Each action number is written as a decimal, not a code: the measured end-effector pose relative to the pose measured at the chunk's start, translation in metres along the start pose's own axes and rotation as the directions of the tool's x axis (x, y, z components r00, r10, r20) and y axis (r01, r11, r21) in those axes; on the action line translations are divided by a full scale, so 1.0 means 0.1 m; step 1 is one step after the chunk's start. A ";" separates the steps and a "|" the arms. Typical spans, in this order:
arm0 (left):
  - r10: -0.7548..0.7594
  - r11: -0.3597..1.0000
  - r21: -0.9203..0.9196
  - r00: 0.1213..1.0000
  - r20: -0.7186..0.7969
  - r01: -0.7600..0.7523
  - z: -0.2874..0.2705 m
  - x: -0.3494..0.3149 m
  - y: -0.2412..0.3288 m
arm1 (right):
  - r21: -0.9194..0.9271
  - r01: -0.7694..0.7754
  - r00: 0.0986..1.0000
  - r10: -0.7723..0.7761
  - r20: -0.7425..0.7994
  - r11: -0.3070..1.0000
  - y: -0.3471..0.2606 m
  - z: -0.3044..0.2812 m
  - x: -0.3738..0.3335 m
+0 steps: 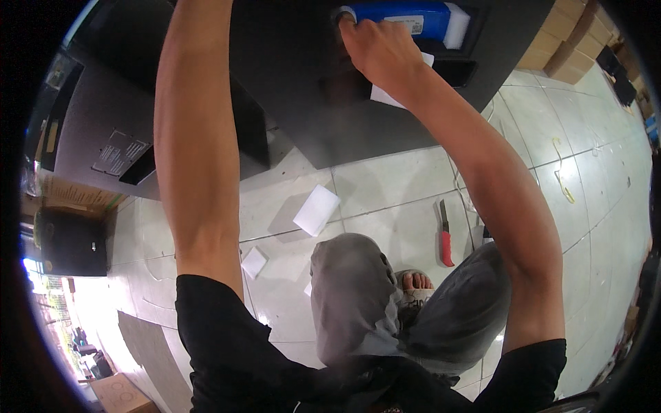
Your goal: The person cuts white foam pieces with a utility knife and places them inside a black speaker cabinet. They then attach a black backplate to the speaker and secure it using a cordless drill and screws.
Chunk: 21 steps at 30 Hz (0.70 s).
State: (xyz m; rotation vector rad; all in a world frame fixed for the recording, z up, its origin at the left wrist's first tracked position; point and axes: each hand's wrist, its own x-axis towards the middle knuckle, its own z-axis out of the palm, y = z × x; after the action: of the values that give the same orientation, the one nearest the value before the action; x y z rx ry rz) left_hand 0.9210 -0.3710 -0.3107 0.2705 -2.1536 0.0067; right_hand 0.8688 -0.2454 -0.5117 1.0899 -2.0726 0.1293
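Observation:
My right hand (382,58) is closed, its fingers curled at the left end of a blue wrapped pack (430,19). That end has a pale rim, and what the fingertips grip there is hidden. A white label is on the pack, and a white foam block (456,27) caps its right end. The pack lies in a recess of a large black cabinet (289,82). Under my right wrist is another white foam piece (385,96), beside a dark slot. My left forearm (198,138) reaches past the top edge, so that hand is out of sight.
White foam blocks (317,210) (254,262) lie on the tiled floor. A red-handled knife (446,237) rests near my knee. Another black cabinet (103,117) stands at left, cardboard boxes (568,58) at far right. Flat cardboard (155,351) and a yellow strip (564,182) are on the floor.

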 end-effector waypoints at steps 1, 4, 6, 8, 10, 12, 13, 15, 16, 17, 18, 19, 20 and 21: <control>0.006 1.000 0.006 1.000 0.029 -0.007 -0.01 0.00 -0.01 | -0.026 -0.011 0.998 0.013 0.065 1.000 0.01 -0.05 0.01; 0.029 1.000 0.004 0.999 0.037 -0.029 -0.03 0.04 -0.02 | 0.170 -0.106 0.970 0.065 0.233 0.980 0.08 -0.21 0.06; 0.034 0.999 -0.011 0.998 0.046 -0.034 -0.03 0.05 -0.04 | 0.233 -0.178 0.974 0.137 0.182 0.956 0.10 -0.29 -0.03; 0.034 0.999 -0.008 0.999 0.027 -0.033 0.00 0.05 -0.06 | 0.318 -0.240 0.962 0.181 0.205 0.917 0.12 -0.32 -0.12; 0.023 1.000 -0.001 1.000 0.013 -0.023 0.04 0.06 -0.06 | 0.282 -0.193 0.977 0.157 0.144 0.940 0.14 -0.28 -0.15; 0.003 1.000 0.015 1.000 0.005 -0.003 0.08 0.07 -0.05 | 0.237 -0.190 0.977 0.159 0.143 0.953 0.16 -0.22 -0.11; 0.013 1.000 0.019 1.000 -0.002 -0.013 0.09 0.07 -0.05 | 0.220 -0.187 0.977 0.159 0.139 0.957 0.16 -0.17 -0.06; 0.033 0.999 0.031 0.999 -0.015 -0.032 0.11 0.08 -0.06 | 0.190 -0.177 0.981 0.158 0.112 0.966 0.18 -0.11 0.01; 0.039 0.998 0.040 0.999 -0.029 -0.038 0.11 0.07 -0.07 | 0.178 -0.167 0.984 0.153 0.092 0.970 0.19 -0.09 0.02; 0.047 0.998 0.048 0.998 -0.040 -0.045 0.11 0.07 -0.07 | 0.154 -0.172 0.982 0.158 0.099 0.973 0.18 -0.07 0.02; 0.057 0.997 0.052 0.997 -0.059 -0.054 0.12 0.07 -0.07 | 0.181 -0.148 0.988 0.140 0.058 0.972 0.18 -0.05 0.00; 0.068 0.996 0.055 0.996 -0.061 -0.064 0.12 0.07 -0.07 | 0.194 -0.134 0.991 0.130 0.036 0.972 0.18 -0.04 -0.03; 0.077 0.996 0.059 0.995 -0.061 -0.073 0.13 0.06 -0.08 | 0.205 -0.104 0.994 0.110 -0.018 0.973 0.18 -0.03 -0.05; 0.083 0.995 0.066 0.995 -0.059 -0.079 0.13 0.06 -0.09 | 0.217 -0.129 0.991 0.134 -0.006 0.968 0.17 -0.03 -0.08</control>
State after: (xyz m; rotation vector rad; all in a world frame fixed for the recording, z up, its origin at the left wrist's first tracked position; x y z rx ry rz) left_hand 0.9088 -0.3824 -0.3146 0.2170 -2.1037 0.1283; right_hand 0.8608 -0.2284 -0.5113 1.0721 -2.1487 0.4394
